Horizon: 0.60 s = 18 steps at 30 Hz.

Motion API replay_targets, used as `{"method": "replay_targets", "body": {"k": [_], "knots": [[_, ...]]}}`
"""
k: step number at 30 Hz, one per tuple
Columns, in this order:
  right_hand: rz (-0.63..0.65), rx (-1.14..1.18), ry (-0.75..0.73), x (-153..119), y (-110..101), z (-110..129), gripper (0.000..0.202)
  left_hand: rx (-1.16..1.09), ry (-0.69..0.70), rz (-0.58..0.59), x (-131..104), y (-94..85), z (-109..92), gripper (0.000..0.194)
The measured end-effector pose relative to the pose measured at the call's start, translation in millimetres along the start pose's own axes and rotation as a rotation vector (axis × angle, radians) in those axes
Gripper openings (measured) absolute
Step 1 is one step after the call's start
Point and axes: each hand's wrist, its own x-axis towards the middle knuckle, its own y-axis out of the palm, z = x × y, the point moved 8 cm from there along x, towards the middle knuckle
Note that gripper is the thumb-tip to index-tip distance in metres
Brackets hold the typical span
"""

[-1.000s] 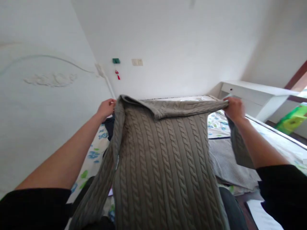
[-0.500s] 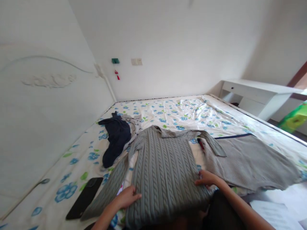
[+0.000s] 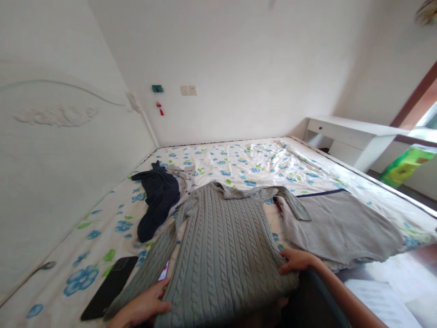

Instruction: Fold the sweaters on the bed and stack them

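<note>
A grey-green cable-knit sweater lies spread out on the bed, its collar pointing away from me. My left hand grips the sweater's left edge close to the hem, over the left sleeve. On the opposite edge, my right hand pinches the knit between thumb and fingers, also low on the body. The left sleeve stretches down toward me, while the right sleeve is bent out to the right. The hem drops out of sight at the bottom of the view.
A black phone lies left of the sweater. Beyond it is a crumpled dark navy garment. A folded beige-grey knit garment rests at right on the flowered sheet. A white desk stands behind the bed's far right side.
My left hand has moved down and left along the sweater's side, nearer to me. My right hand keeps its hold on the other edge. The view has shifted slightly right.
</note>
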Motion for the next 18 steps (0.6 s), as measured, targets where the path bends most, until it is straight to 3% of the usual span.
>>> {"method": "replay_targets", "body": {"k": [2, 3, 4, 7, 9, 11, 15, 16, 18], "knots": [[0.029, 0.136, 0.02, 2.5, -8.6, -3.6, 0.031, 0.023, -0.057, 0.012, 4.7, 1.2, 8.1, 0.055], [-0.044, 0.19, 0.022, 6.3, -22.9, -5.8, 0.028, 0.037, -0.07, -0.019, 10.5, 0.7, 8.6, 0.054], [-0.171, 0.212, 0.013, 10.1, -43.4, -8.5, 0.025, 0.039, -0.066, -0.068, 17.9, -0.5, 6.3, 0.056], [-0.727, 0.063, -0.021, 6.2, -121.2, -19.9, 0.023, -0.004, 0.021, -0.233, 41.0, -5.6, -14.1, 0.061], [-0.978, -0.066, 0.026, -1.4, -159.8, -31.2, 0.033, 0.004, 0.12, -0.294, 51.1, -7.8, -34.0, 0.061], [-1.027, -0.103, 0.113, 0.3, -187.0, -44.1, 0.032, 0.039, 0.198, -0.318, 55.5, -9.0, -50.9, 0.06], [-0.891, -0.006, 0.159, 11.7, -242.9, -45.0, 0.001, -0.009, 0.242, -0.281, 57.0, -8.7, -61.2, 0.064], [-0.902, 0.033, 0.14, 8.9, -261.7, -39.7, 0.009, -0.029, 0.24, -0.274, 57.0, -9.1, -60.2, 0.065], [-1.039, 0.094, 0.032, -8.6, -303.2, -24.1, 0.02, -0.05, 0.233, -0.289, 56.9, -12.1, -57.0, 0.064]]}}
